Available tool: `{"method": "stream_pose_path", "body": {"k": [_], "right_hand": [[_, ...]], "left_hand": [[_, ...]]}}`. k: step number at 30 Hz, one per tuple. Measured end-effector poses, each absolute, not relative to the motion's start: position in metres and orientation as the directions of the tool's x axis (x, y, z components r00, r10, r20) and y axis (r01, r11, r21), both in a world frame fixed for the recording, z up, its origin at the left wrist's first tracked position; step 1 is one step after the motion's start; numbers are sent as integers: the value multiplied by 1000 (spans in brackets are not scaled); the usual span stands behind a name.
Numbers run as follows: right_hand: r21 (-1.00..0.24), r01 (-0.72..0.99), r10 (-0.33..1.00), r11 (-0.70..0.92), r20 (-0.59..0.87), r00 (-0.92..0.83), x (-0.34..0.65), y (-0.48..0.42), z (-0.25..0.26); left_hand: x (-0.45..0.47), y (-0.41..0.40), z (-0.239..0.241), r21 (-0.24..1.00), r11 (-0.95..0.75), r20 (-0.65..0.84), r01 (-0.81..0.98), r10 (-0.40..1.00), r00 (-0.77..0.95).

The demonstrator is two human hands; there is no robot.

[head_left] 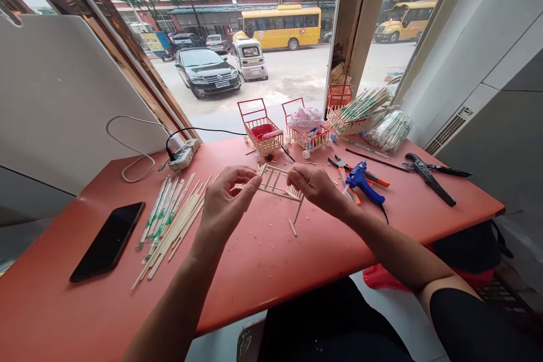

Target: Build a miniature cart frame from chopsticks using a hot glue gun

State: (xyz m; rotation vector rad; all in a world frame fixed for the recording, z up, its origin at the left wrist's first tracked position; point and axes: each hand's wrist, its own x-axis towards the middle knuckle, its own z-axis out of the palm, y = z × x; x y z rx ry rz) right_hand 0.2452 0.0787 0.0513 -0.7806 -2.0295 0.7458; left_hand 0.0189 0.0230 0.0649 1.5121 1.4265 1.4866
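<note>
the left hand [227,198] pinches the left end of a small stick frame [280,195] between thumb and fingers, over the middle of the red table [250,280]. the right hand [318,188] is curled closed at its right end; i cannot tell whether it grips anything. right lies a blue glue gun [365,184]; left, loose sticks [180,226], then a black phone [108,242]; far, a red-handled cart [268,145].

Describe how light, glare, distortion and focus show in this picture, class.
Head view: daylight from the window side leaves a pale sheen on the red table; head view: the plastic-wrapped bundle glints; head view: the left window frame slants steeply, suggesting a tilted wide-angle lens; head view: the stick frame's joints are too small to judge for focus.
</note>
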Motion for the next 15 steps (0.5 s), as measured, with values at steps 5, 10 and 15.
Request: {"method": "stream_pose_path", "body": {"k": [5,10,15], "right_hand": [[-828,227,779,513,338,-528,245,75,49],[-897,209,759,391,185,-625,246,71,53],[-918,175,740,357,163,-653,246,69,57]], "left_hand": [[28,8,55,901,-306,380,307,899,-218],[36,-7,54,909,-298,369,290,901,-229],[40,-12,54,924,-274,343,267,903,-260]]}}
